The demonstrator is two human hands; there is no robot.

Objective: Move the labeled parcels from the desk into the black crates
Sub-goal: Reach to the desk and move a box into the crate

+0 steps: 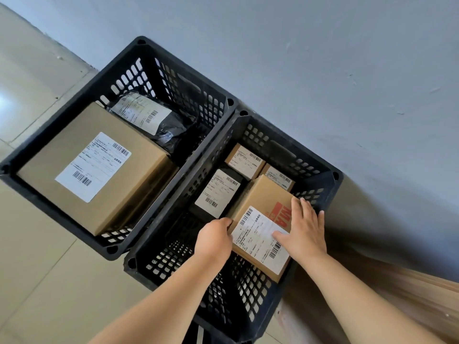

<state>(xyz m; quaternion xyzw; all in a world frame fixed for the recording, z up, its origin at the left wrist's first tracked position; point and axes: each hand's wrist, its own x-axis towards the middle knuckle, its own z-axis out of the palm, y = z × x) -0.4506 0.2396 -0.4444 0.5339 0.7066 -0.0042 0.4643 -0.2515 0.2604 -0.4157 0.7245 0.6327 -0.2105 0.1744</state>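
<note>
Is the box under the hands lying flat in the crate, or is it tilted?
Tilted. The box leans with its far end on smaller parcels, near end lower in the right crate.

You're looking down at a pale tiled floor (37,281) filling the left and bottom of the frame, meeting a grey wall along a diagonal line. Two black crates sit directly on it, side by side and touching: the left crate (62,100) at centre-left, the right crate (248,306) at centre and lower right, both backed against the wall. A strip of wood-grain surface (409,294) shows at the lower right edge.
</note>
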